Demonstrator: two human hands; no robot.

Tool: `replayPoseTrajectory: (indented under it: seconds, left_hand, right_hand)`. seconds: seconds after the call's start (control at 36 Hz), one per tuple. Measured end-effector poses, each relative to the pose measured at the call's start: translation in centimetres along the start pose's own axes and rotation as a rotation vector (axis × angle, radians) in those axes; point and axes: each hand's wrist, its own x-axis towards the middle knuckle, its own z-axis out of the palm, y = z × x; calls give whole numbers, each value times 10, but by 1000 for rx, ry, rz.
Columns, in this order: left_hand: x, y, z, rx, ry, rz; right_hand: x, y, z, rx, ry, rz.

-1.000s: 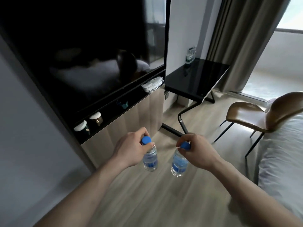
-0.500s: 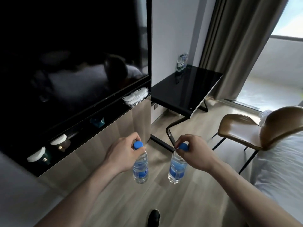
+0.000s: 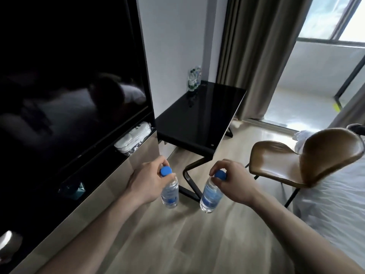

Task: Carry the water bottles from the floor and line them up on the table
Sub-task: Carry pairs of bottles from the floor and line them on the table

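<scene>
Television screen [image 3: 69, 86], dark and reflective, filled the left side of the view, mounted above a long cabinet [image 3: 110, 194] with a wood-toned front and a dark open shelf. Wood-look flooring [image 3: 177, 244] ran down the middle of the room. Grey curtains [image 3: 256, 56] hung at the upper right beside a bright window [image 3: 331, 16]. White bedding of a bed [image 3: 335, 204] lay along the right edge. A black glossy table [image 3: 201, 117] stood against the white wall past the end of the cabinet, and a brown leather chair [image 3: 304, 165] sat just to its right, near the bed.

A small cluster of bottles [image 3: 194, 78] already stood upright at the table's far corner, against the wall; their number was hard to tell. A white wrapped bundle [image 3: 134, 139] lay on the cabinet's shelf close to the table.

Both arms reached forward over the floor, well short of the table. The left hand [image 3: 146, 182] gripped the left bottle [image 3: 169, 192] by its neck, fingers curled just under the blue cap, the bottle hanging above the floor. The right hand [image 3: 235, 182] pinched the right bottle [image 3: 210, 194] the same way at its blue cap, that bottle tilted slightly inward. The two bottles hung near each other without touching.
</scene>
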Motion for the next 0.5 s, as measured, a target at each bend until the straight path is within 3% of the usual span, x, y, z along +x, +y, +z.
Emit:
replayPoseTrajectory:
  seconds: [0.5]
  left_hand:
    - [202, 65, 109, 37, 24, -111]
  right_hand:
    - [190, 160, -78, 40, -105, -89]
